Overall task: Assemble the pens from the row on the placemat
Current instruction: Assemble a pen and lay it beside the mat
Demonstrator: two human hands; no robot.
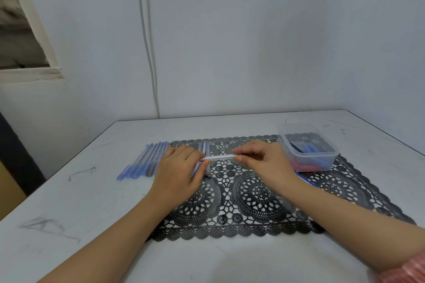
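Note:
A clear pen barrel point(220, 157) lies crosswise just above the black lace placemat point(253, 193). My left hand point(178, 174) pinches its left end and my right hand point(262, 161) pinches its right end. Under my left hand a short row of pen parts point(204, 148) lies on the placemat, partly hidden by my fingers. A row of several blue capped pens point(145, 161) lies side by side on the white table, just left of the placemat.
A clear plastic tub point(308, 147) holding blue and red pen parts stands on the placemat's far right corner. A blue item point(307, 179) lies beside it behind my right wrist. The white table point(69, 190) meets the wall at the back.

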